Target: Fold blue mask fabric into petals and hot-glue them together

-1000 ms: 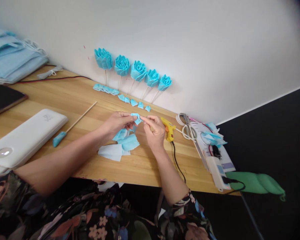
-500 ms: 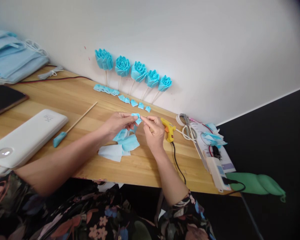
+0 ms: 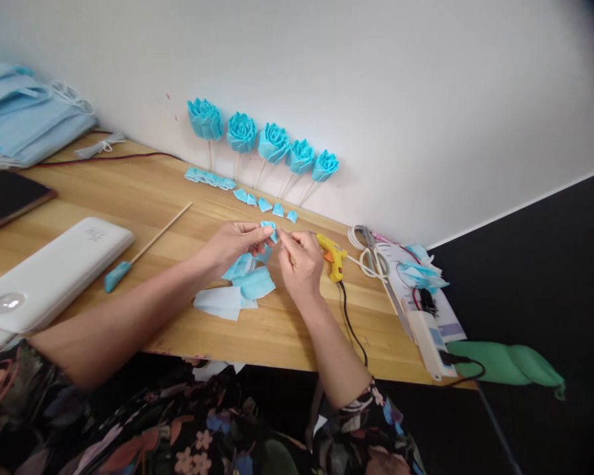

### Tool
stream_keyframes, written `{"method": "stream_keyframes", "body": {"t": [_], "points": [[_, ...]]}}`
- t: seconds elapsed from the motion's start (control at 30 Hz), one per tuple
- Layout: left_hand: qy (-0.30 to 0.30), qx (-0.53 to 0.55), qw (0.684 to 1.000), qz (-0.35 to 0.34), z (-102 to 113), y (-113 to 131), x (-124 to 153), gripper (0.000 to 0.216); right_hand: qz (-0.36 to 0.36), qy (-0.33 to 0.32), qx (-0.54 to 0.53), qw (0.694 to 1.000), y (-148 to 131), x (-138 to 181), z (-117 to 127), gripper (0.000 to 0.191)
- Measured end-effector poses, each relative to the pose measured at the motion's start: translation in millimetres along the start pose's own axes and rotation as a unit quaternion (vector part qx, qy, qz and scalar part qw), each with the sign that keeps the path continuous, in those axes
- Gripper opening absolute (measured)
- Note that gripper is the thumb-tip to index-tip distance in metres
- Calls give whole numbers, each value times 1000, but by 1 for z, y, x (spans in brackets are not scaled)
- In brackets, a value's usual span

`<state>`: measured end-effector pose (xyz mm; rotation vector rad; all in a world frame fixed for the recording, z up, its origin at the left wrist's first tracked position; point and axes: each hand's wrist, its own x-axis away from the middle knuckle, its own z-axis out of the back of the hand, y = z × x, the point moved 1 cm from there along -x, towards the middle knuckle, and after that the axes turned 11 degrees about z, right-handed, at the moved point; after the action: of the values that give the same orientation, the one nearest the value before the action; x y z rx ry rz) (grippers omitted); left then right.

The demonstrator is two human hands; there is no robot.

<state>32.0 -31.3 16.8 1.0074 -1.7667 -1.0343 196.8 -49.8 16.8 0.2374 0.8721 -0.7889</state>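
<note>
A small folded piece of blue fabric (image 3: 268, 230) is pinched between the thumb and fingers of my left hand (image 3: 238, 242). My right hand (image 3: 301, 258) is at the fabric's right edge, its fingers curled and the fingertips close together. Whether those fingertips grip the edge or only touch it is hard to see. Below my hands lie loose blue and white fabric pieces (image 3: 254, 282). Just right of my right hand rests a yellow glue gun (image 3: 334, 254). On the left, a wooden stick (image 3: 161, 232) has a blue wrapped tip (image 3: 117, 276).
Several blue fabric roses (image 3: 241, 132) on sticks lean against the wall, with small folded petals (image 3: 264, 204) before them. A white power bank (image 3: 59, 270) and a phone (image 3: 10, 201) lie left, near stacked face masks (image 3: 24, 115). Scissors (image 3: 371, 251) and a power strip (image 3: 429, 346) are right.
My right hand has shifted slightly left and its fingers have curled in more at the fabric's edge. My left hand keeps its pinch on the folded piece.
</note>
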Motion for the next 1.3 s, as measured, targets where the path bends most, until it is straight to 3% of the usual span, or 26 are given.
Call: {"method": "stream_keyframes", "body": {"t": [0.23,0.47,0.57,0.7,0.83,0.93,1.13,1.3], "points": [[6,27,999,20,-2,4,1,37,10,-2,-6,1000,0,1,0,39],[29,26,998,44,-3,6,4,18,19,-7,-23,1000,-3,1,-1,40],[40,14,998,41,-3,7,4,13,-21,5,-87,996,-4,0,1,37],[42,12,998,37,-3,7,5,13,-171,43,-196,965,5,3,0,30],[37,4,998,49,-3,7,5,12,-278,25,-310,909,14,4,-5,33],[40,-28,998,46,-4,7,6,13,-296,-4,-366,882,13,2,-6,36],[46,-92,993,53,-6,10,11,14,-279,-23,-394,876,11,1,-6,39],[41,-65,996,36,-6,9,9,15,-272,-48,-408,870,12,3,-7,40]]}}
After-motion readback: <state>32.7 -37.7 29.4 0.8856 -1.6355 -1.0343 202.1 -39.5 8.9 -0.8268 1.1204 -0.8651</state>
